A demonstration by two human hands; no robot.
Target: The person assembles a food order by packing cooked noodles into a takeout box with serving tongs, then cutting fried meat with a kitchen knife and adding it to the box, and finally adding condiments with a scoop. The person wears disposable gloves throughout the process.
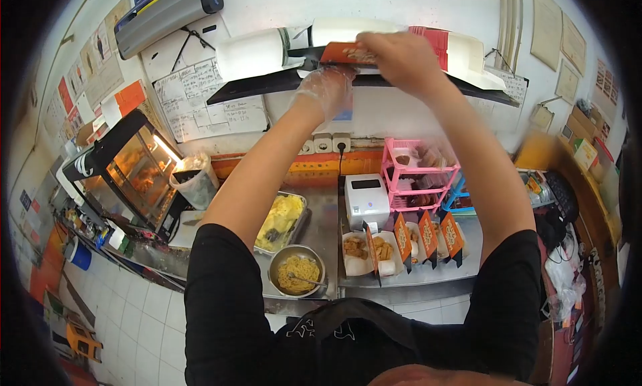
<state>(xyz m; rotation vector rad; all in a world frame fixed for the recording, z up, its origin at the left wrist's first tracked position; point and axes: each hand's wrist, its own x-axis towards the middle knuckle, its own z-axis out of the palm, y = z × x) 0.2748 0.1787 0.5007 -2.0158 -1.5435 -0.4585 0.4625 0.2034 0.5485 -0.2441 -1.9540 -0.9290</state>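
Both arms reach up to a black wall shelf [267, 86] that bears white boxes and sleeves. My right hand [401, 57] is closed on an orange printed box [344, 54] at the shelf's front edge. My left hand [330, 90], in a clear plastic glove, is raised just below that box; its fingers are partly hidden behind the box. On the shelf, white cartons [251, 55] lie to the left, and a red-and-white one [438, 46] stands behind my right hand.
Below on the steel counter are a bowl of noodles [296, 272], a tray of yellow food [282, 220], open food boxes [381, 252], a white printer [366, 197] and pink racks [418, 175]. A lit glass food warmer [137, 175] stands left.
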